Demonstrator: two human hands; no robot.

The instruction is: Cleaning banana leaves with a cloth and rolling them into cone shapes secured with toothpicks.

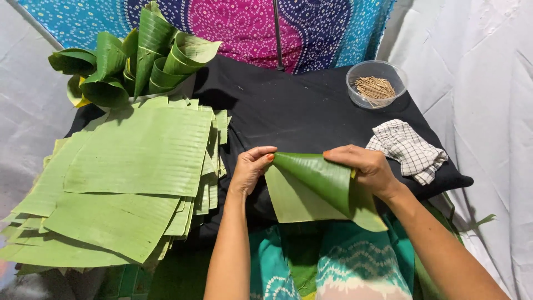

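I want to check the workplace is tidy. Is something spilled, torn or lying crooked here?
Nothing is spilled or visibly torn. The clear plastic bowl of wooden picks stands upright. Only the stack of flat green banana-leaf sheets is fanned unevenly, and the checked white cloth lies crumpled on the black cloth-covered table.

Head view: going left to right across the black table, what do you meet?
Stack of flat banana leaves → left hand → leaf being rolled into a cone → right hand → checked cloth.
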